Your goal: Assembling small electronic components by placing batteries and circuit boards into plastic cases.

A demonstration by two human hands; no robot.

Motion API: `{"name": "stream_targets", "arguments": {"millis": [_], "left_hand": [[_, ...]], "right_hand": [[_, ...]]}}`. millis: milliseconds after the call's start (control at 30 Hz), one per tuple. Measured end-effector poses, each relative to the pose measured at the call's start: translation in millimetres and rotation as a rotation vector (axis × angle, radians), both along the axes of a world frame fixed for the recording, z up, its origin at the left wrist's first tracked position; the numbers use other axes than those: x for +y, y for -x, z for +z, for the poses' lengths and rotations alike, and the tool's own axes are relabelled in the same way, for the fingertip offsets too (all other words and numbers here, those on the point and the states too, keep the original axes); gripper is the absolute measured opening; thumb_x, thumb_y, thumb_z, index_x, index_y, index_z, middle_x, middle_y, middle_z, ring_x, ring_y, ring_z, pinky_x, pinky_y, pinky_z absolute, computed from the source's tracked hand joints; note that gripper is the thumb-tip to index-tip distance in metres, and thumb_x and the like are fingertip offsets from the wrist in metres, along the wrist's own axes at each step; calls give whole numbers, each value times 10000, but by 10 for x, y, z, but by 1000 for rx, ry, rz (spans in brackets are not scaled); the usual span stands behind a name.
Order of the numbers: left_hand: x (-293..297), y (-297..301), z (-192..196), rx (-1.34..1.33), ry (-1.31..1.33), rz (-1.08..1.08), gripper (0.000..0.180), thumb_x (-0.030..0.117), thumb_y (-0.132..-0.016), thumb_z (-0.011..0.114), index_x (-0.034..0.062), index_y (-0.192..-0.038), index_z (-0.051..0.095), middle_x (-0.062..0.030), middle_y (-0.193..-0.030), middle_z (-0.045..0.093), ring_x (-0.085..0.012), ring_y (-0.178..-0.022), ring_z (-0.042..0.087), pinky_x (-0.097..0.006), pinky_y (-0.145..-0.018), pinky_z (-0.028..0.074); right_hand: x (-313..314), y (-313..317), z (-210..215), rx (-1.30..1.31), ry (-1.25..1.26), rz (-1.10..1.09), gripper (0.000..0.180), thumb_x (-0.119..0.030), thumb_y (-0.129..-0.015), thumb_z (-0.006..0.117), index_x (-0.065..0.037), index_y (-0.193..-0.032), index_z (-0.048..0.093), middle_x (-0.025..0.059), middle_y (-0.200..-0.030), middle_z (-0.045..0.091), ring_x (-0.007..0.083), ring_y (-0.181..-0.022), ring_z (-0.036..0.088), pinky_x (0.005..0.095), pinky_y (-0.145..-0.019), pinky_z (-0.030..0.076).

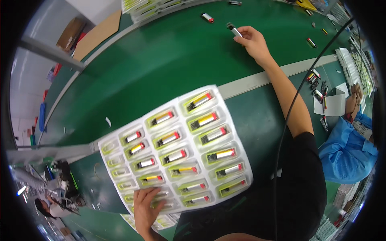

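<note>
A white molded tray (187, 146) with rows of oval pockets lies tilted in front of me. Most pockets hold small battery-like cells (209, 135), silver or yellow with red ends and dark wire-like ends. The pockets at the tray's left side look empty. My left hand (145, 209) rests on the tray's lower left part, fingers spread over pockets there. Stretched far ahead over the green belt, my right hand (254, 43) is closed on one silver cell (236, 32) with a dark end. Another white and red cell (208, 17) lies on the belt to its left.
Further trays (155, 10) are stacked beyond the green belt (161, 68). A metal rail (249, 83) runs along its near edge. On the right, a co-worker in blue sleeves (345, 150) sits by loose cells (317, 95). A black cable (283, 132) hangs across my right side.
</note>
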State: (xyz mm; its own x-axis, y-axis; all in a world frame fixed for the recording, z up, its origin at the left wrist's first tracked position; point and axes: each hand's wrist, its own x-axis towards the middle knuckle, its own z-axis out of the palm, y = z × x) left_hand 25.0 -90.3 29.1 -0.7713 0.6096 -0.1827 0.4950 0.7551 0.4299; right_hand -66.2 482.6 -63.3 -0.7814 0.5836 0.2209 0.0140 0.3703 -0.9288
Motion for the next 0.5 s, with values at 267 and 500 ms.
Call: {"name": "stream_targets", "arguments": {"millis": [267,500], "left_hand": [[-331,99,-115,27,-317,75,459,31,-690,813,83,-1134,708,-115,-1005,672,-293,-899,630,-358,-772,508],[-190,241,-73,-630,-1242,468,653,179,-926,648,-21,-1480,366,-128,-1117,634,-202,-929,647,-321,-782,519]], "right_hand": [[-861,-770,-179,68,441,338,403,-72,-920,644,17,-1293,522,143,-1149,651,255,-1059,653,312,-857,500],[-1711,-918,508,39,432,592,514,-134,-904,630,66,-1360,502,74,-1024,647,117,-813,561,232,-743,443]]}}
